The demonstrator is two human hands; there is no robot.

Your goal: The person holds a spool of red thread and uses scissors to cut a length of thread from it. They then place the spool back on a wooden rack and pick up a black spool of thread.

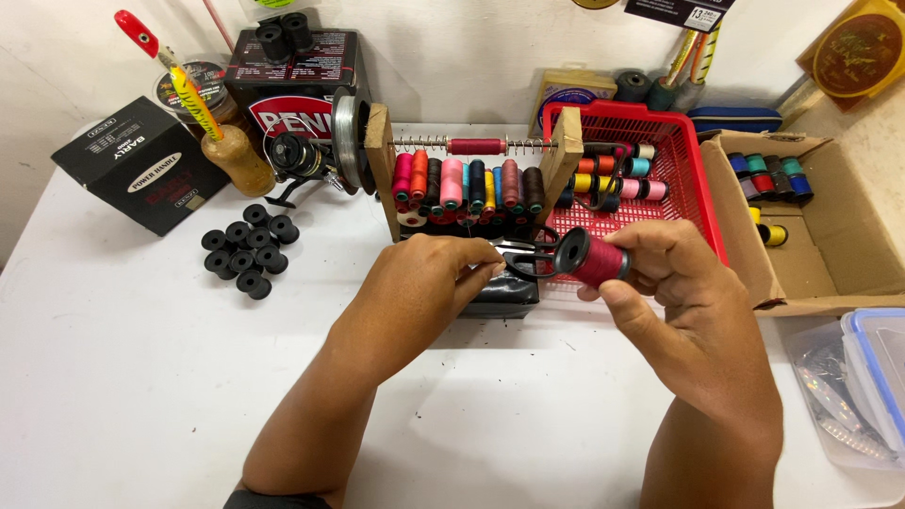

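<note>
My right hand (pixel 693 306) grips a black spool wound with dark red thread (pixel 596 259), its open end turned left. My left hand (pixel 424 283) holds small black scissors (pixel 523 256) whose tips sit right at the spool's rim. Both hands hover over the white table (pixel 141 377), just in front of a wooden winding rack (pixel 471 179). The rack carries a row of coloured thread spools and a red spool (pixel 476 146) on its metal rod. A black block (pixel 504 297) lies under my left fingers.
A red plastic basket (pixel 693 179) with several spools stands behind my right hand; a cardboard box (pixel 820 226) with more spools is to its right. Empty black spools (pixel 247 250) cluster at the left near a fishing reel (pixel 302 160), black boxes and a lure. A clear lidded container (pixel 872 377) is at the right edge.
</note>
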